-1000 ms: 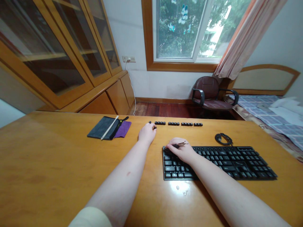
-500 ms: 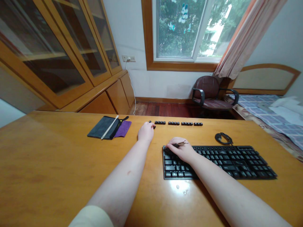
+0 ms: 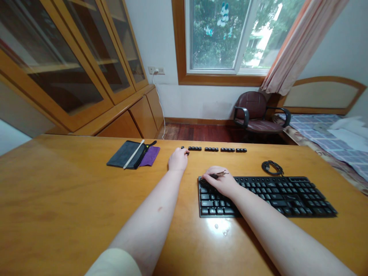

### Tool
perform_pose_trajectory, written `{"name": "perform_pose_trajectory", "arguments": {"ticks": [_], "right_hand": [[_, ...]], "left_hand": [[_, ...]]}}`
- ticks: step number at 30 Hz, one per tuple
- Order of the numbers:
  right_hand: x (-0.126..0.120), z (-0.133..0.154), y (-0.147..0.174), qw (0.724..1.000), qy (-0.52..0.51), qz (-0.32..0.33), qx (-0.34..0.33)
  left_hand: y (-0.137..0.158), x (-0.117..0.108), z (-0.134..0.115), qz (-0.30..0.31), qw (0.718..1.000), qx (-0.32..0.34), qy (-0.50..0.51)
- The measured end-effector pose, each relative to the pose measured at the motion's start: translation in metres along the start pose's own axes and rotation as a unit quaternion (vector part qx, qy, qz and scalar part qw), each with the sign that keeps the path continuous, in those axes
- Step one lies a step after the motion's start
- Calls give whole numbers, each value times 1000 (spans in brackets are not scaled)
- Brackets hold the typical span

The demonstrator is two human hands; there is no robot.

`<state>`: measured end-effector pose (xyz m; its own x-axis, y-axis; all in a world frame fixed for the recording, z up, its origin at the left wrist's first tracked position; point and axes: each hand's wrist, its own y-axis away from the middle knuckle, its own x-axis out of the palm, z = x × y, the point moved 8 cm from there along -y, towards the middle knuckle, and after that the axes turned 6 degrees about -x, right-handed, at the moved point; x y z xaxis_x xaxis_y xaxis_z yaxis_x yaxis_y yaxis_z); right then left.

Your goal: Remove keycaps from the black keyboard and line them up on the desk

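Note:
My left hand [image 3: 178, 158] rests near the far edge of the desk, its fingers closed on a small black keycap [image 3: 188, 153]. Just beyond it lies another black keycap [image 3: 182, 147], and groups of keycaps [image 3: 211, 149] run in a row to the right. Over the upper left corner of a black keyboard [image 3: 270, 197] is my right hand [image 3: 220, 182], gripping a small tool [image 3: 214, 176] with a dark handle and a thin brownish end. The hand hides the keys beneath its fingertips.
Left of my hands, a dark grey pouch [image 3: 122, 154] with a pale stick [image 3: 133, 154] on it overlaps a purple cloth [image 3: 150, 156]. A coiled black cable [image 3: 272, 168] lies behind the keyboard. Past the wooden desk [image 3: 71, 203] stand an office chair [image 3: 253, 111] and a bed [image 3: 330, 132].

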<state>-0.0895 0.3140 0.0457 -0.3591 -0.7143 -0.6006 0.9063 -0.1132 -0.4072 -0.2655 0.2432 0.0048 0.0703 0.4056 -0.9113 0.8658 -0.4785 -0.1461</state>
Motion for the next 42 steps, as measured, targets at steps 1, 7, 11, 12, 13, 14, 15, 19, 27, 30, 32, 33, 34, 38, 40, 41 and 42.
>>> {"name": "perform_pose_trajectory", "arguments": {"ticks": [1, 7, 11, 12, 13, 14, 15, 19, 27, 30, 32, 33, 34, 38, 40, 41, 42], "right_hand": [[0, 0, 0, 1000, 1, 0, -1], [2, -1, -1, 1000, 6, 4, 2], [2, -1, 0, 1000, 15, 5, -2], [2, -2, 0, 1000, 14, 4, -2], [2, -2, 0, 1000, 13, 3, -2], [2, -2, 0, 1000, 12, 2, -2], [1, -2, 0, 1000, 12, 2, -2], [1, -2, 0, 1000, 11, 2, -3], [2, -1, 0, 1000, 10, 5, -2], [3, -3, 0, 1000, 6, 4, -2], [2, -3, 1, 1000, 4, 2, -5], [2, -2, 1, 1000, 2, 1, -6], [2, -2, 1, 1000, 1, 1, -7], [1, -3, 2, 1000, -1, 2, -4], [2, -3, 2, 1000, -2, 4, -3], [2, -3, 2, 1000, -3, 5, -3], [2, -3, 2, 1000, -4, 5, -3]], "left_hand": [[0, 0, 1, -3, 1000, -4, 0], [-2, -1, 7, -16, 1000, -23, -1], [-1, -3, 6, -14, 999, -31, 3], [0, -4, 5, -15, 999, -32, 5], [0, -4, 5, -17, 999, -32, 7], [0, -5, 4, -18, 999, -30, 8], [0, -4, 4, -16, 999, -29, 8], [0, -1, 5, 1, 999, -35, 7], [-2, -2, 6, 0, 999, -43, 16], [-2, -1, 7, 3, 999, -47, 16], [-2, -2, 7, 2, 999, -48, 16], [-2, -3, 7, -1, 999, -48, 16], [-1, -4, 7, -8, 999, -48, 16], [0, -13, 11, -44, 998, -52, 11], [0, -14, 14, -50, 997, -58, 10], [0, -13, 16, -47, 997, -61, 11], [-1, -12, 17, -42, 997, -63, 14]]}}
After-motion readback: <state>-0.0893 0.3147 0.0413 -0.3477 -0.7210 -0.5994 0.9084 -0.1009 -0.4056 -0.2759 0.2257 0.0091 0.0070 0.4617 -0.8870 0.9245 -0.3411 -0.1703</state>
